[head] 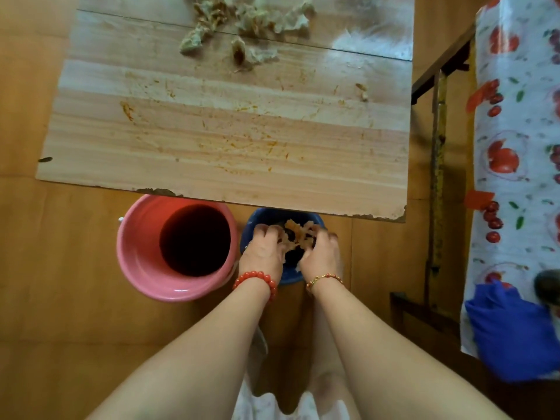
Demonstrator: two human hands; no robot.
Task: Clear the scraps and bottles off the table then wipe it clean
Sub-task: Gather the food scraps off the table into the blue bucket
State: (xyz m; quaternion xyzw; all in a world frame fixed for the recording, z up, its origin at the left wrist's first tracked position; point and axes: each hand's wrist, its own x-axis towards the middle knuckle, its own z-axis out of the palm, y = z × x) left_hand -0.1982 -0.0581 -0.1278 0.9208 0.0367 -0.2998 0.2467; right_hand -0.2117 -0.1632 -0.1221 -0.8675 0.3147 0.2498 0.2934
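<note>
The bench (230, 140), a pale wood-grain top, fills the upper part of the view just beyond both hands; its near edge overhangs the bucket they work in. It is streaked with orange smears, and a heap of crumpled, stained scraps (242, 22) lies at its far side, well beyond the hands, with a small crumb (362, 91) off to the right. No bottles show on it.

On the floor, left of the left hand, stands a pink bucket (177, 248), dark inside. Directly under the hands sits a smaller blue bucket (260, 219), half tucked beneath the bench edge. Far to the right is a surface under a fruit-printed cloth (515, 147), with a blue rag or bag (509, 328) on its near end.

The left hand (265, 250), with a red bead bracelet at the wrist, and the right hand (319, 253), with a thin gold chain, reach into the blue bucket side by side. Each grip is curled, fingers bent round a pale wad of scraps (298, 233) between them, which sits at the bucket's mouth.

The step in hand looks like dumping a handful of scraps: the wad is over the bucket and seems about to be let go or pushed down. Much of the job seems to remain. The next move calls for loosening both grips so the wad drops inside, then reaching far across the bench to gather the remaining heap; wiping the smears should come after that.
</note>
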